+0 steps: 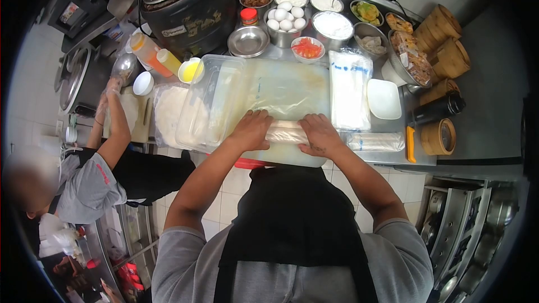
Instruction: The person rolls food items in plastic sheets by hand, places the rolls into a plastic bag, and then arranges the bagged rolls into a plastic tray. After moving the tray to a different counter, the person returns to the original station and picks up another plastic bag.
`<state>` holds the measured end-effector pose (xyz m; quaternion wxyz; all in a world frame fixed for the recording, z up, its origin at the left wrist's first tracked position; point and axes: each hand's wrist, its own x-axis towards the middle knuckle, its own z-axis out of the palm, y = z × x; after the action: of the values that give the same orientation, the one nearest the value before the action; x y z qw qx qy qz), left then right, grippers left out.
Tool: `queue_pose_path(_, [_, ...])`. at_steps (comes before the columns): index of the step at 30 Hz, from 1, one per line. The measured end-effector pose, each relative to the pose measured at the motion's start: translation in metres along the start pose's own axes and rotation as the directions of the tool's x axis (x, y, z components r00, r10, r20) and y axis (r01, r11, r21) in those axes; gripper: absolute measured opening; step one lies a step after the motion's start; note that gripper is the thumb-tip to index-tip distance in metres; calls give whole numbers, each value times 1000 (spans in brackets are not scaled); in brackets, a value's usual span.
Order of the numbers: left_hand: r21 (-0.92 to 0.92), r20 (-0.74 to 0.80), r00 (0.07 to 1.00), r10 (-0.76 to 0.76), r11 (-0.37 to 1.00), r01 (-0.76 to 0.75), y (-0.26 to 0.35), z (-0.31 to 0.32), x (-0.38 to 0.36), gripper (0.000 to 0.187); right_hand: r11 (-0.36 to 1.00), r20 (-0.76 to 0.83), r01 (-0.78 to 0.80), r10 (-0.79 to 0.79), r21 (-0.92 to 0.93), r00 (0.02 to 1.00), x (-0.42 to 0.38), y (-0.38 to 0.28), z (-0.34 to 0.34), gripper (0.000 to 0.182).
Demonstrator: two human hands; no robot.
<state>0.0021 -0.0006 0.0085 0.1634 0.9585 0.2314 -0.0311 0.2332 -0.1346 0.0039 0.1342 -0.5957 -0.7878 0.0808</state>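
Note:
A pale, dough-coloured roll in clear plastic film point(284, 132) lies crosswise near the front edge of the cutting board point(297, 81). My left hand point(252, 129) curls over its left end, and my right hand point(321, 134) grips the right end, thumb on the near side. Only the roll's middle shows between my hands. To the left, a clear plastic container point(193, 132) overlaps the board. A stack of plastic sheets or bags point(351, 92) rests along the board's right side, with a similar wrapped roll point(375, 141) below it.
At the back stand a bowl of eggs point(285, 19), a bowl of white powder point(333, 24) and a bowl of red shreds point(307, 49). An orange-handled tool point(410, 145) and bamboo steamers point(438, 136) are at right. A co-worker in gloves point(112, 87) works at left beside flat dough point(171, 109).

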Motion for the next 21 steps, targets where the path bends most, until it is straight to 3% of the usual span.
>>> queue_pose_path(2, [3, -12, 1000, 4, 1000, -4, -3, -3, 1, 69, 1000, 15, -1, 1, -1, 1000, 3, 3, -1, 59])
queue_pose_path(4, [-165, -6, 1000, -13, 986, 11, -7, -10, 4, 69, 998, 126, -57, 52, 33, 991, 8, 7, -4, 57])
queue_pose_path(5, [-164, -7, 1000, -12, 986, 11, -9, -13, 5, 69, 998, 125, -57, 52, 32, 991, 10, 9, -4, 57])
queue_pose_path(7, [-326, 80, 993, -86, 939, 108, -10, -25, 7, 67, 988, 150, -80, 60, 131, 987, 14, 17, -6, 56])
queue_pose_path(11, [-390, 71, 995, -64, 917, 87, -34, -15, 21, 68, 947, 228, -176, 114, 271, 967, 26, 34, -11, 55])
queue_pose_path(13, [-523, 80, 990, -114, 841, 139, -42, -11, 29, 49, 847, 270, -313, 211, 429, 939, 30, 40, -12, 52])
queue_pose_path(14, [-521, 77, 991, -114, 842, 137, -47, -9, 33, 49, 848, 267, -312, 211, 428, 940, 32, 43, -13, 52])
queue_pose_path(16, [-484, 170, 972, -160, 846, 224, -48, -15, 40, 31, 802, 333, -415, 286, 430, 899, 38, 46, -18, 46])
queue_pose_path(21, [-429, 81, 983, -166, 884, 185, -57, -11, 53, 28, 756, 335, -458, 328, 468, 883, 49, 60, -14, 39])
